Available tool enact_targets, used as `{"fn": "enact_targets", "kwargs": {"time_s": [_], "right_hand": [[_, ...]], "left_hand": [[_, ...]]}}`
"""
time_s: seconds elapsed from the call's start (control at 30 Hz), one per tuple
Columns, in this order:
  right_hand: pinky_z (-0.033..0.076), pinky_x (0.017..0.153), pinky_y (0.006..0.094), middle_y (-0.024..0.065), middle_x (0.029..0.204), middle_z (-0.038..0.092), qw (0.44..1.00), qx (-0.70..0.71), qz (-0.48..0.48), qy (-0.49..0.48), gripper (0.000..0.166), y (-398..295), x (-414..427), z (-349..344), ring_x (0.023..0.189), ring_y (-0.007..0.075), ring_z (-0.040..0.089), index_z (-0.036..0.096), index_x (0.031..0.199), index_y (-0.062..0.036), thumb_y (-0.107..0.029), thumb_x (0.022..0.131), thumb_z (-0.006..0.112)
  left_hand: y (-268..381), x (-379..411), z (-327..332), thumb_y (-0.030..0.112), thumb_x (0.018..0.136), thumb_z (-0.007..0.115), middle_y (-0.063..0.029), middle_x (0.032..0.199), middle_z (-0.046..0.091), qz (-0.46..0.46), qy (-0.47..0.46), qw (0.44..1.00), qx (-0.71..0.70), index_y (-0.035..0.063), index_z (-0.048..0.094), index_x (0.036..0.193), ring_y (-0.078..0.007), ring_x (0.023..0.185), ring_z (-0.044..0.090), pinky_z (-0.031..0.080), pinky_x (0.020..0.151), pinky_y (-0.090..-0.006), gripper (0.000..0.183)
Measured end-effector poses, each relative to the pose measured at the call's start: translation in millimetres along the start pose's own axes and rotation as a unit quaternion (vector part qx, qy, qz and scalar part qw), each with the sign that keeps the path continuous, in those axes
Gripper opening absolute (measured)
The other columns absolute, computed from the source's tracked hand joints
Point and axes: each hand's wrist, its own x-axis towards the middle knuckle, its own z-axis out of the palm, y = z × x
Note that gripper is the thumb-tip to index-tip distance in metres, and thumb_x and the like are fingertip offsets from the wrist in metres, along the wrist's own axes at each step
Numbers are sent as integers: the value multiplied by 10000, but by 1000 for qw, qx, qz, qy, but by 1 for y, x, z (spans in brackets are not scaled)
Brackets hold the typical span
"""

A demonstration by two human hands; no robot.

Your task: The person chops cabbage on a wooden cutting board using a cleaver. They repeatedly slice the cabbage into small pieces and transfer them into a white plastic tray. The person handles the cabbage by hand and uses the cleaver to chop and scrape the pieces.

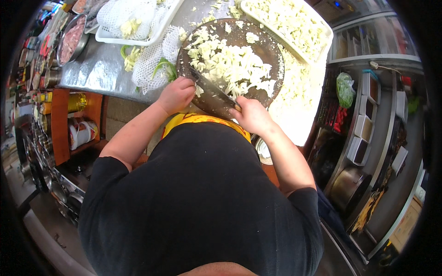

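Note:
A dark cleaver [212, 89] lies slantwise over the near part of a round chopping board [274, 65]. My right hand [251, 114] is closed around its handle. At the blade's far-left end, my left hand [179, 94] is curled by the board's edge; its fingertips are partly hidden, and whether they pinch the blade or a small piece I cannot tell. Chopped pale cauliflower [238, 63] is heaped on the board beyond the blade. White mesh netting [150, 69] and a green leaf [164, 67] lie left of the board.
A white basket of cauliflower pieces [293, 24] stands at the back right, with more pieces [297, 86] below it. A white tray [138, 42] holding netting is at the back left. A metal bowl of raw meat [70, 43] sits on the metal table [103, 72].

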Motion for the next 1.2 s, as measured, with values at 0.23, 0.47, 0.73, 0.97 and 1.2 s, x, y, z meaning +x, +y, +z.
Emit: {"fn": "enact_targets", "kwargs": {"time_s": [0.23, 0.47, 0.73, 0.97, 1.2], "right_hand": [[579, 870, 543, 303, 1000, 739, 997, 58, 16, -47, 373, 7, 10, 19, 1010, 502, 725, 642, 1126, 23, -335, 1043, 703], [581, 801, 506, 246, 935, 747, 986, 154, 50, 38, 295, 36, -34, -7, 912, 473, 734, 672, 1128, -31, -286, 1007, 759], [574, 822, 536, 276, 908, 725, 995, 57, -65, -47, 263, 23, 19, 7, 920, 487, 719, 672, 1081, -29, -263, 997, 755], [583, 835, 541, 298, 921, 729, 981, 160, 98, 49, 334, 21, -24, 19, 940, 505, 730, 670, 1152, -8, -300, 1011, 749], [574, 796, 591, 310, 847, 709, 998, 37, 29, 49, 264, -17, -30, -6, 879, 520, 719, 608, 1046, 2, -239, 1025, 712]], "left_hand": [[-4, -6, 8, 97, 870, 799, -84, 1076, 688, -1, 4, 1000, -9, 73, 725, 952, -308, 964, 673, 586, 823, -409, 113], [-13, 52, 12, 68, 922, 754, -156, 1213, 715, -129, 107, 981, -94, 29, 780, 1195, -383, 1105, 702, 575, 988, -451, 277], [-86, 151, -28, 138, 973, 743, -131, 1096, 729, -117, -152, 981, -28, 35, 789, 1082, -327, 1033, 717, 575, 936, -466, 157], [-22, 40, -23, 215, 960, 794, -121, 929, 698, -147, -20, 986, -75, 45, 757, 983, -352, 852, 685, 572, 793, -458, 176], [-9, 32, -2, 204, 902, 848, -97, 892, 655, 16, -5, 1000, -17, 71, 692, 898, -327, 841, 684, 571, 747, -444, 205]]}}
